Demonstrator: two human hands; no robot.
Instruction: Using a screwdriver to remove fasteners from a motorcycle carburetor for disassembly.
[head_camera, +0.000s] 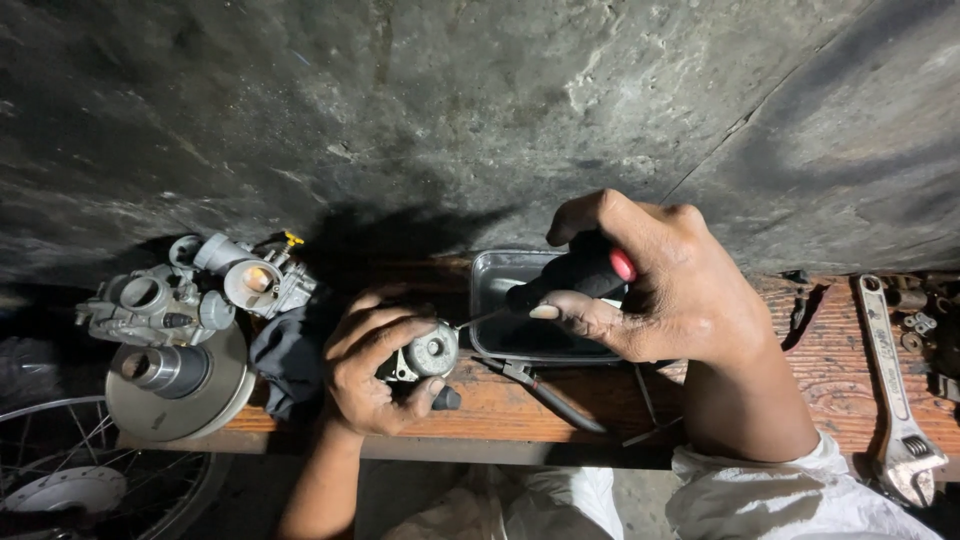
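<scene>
My left hand (372, 370) grips a small grey metal engine part (430, 352) with a round face, held on the wooden bench. My right hand (650, 285) is closed around a screwdriver (570, 280) with a black handle and red end cap. Its thin shaft points left and its tip touches the metal part. Both hands work just in front of a shallow grey metal tray (495, 275).
Two carburettors (190, 290) rest on a round metal disc (180, 385) at the left. A dark rag (285, 360) lies beside my left hand. An adjustable wrench (895, 390) and small parts lie at the right. A spoked wheel (90, 470) shows at bottom left. A rough concrete wall (450, 100) rises behind the bench (560, 405).
</scene>
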